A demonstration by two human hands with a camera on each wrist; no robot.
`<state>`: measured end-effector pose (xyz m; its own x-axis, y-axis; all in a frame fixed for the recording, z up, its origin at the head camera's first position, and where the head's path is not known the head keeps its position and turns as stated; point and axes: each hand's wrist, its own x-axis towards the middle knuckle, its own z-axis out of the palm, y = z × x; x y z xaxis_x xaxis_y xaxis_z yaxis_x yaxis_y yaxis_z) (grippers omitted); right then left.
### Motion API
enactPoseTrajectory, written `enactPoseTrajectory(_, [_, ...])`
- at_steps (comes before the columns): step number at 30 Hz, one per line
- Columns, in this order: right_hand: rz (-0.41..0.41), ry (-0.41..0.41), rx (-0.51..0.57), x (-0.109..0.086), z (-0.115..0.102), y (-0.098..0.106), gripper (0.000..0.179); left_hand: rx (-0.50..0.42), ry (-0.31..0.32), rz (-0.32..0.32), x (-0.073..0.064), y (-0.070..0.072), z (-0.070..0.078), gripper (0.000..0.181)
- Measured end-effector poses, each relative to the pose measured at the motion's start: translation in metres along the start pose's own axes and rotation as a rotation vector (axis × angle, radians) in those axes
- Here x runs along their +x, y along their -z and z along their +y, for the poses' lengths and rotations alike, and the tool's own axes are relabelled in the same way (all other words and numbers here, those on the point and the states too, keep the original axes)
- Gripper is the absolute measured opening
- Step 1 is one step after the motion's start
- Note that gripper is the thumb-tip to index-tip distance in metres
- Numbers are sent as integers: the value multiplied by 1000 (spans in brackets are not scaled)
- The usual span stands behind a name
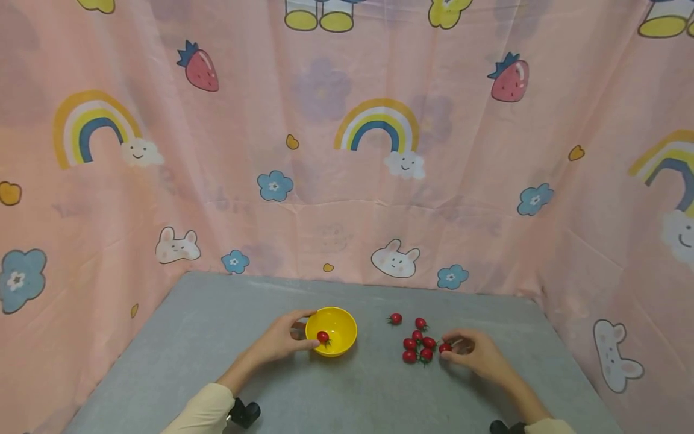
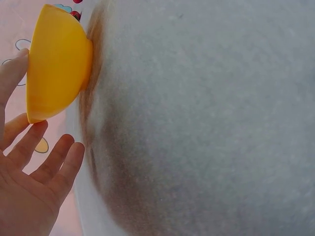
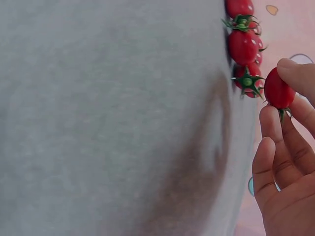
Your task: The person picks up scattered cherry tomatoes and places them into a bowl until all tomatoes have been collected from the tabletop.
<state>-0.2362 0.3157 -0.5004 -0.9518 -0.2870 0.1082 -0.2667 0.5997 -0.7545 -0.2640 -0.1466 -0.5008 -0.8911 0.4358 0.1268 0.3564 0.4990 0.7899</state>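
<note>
A yellow bowl stands on the grey table with one cherry tomato inside. My left hand holds the bowl by its left side, thumb and fingertips at the rim; in the left wrist view the outer fingers spread below the bowl. On the right, my right hand pinches a cherry tomato between thumb and fingers. The right wrist view shows this red tomato with its green stem end pointing down. Left of that hand lies a cluster of several cherry tomatoes.
Two cherry tomatoes lie apart behind the cluster, one farther left and one nearer it. The grey table meets a pink printed curtain at the back and sides.
</note>
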Motion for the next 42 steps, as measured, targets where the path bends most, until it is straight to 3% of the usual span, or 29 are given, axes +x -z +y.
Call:
enactPoseTrajectory(10, [50,62,57,7,-9,3,33,6,-8,0,0,1,0,69])
enactPoseTrajectory(19, [105,53,13,10,-14,-1,32,-12,-7,-5,0,1,-1,69])
enactPoseTrajectory(33, [172,59,112,24,-20,-21,31,-11,-11,-3,-2,1,-2,68])
enactPoseTrajectory(42, [161,99,177,37,-35,-36,33,-8,-18,0,-2,2,-2,69])
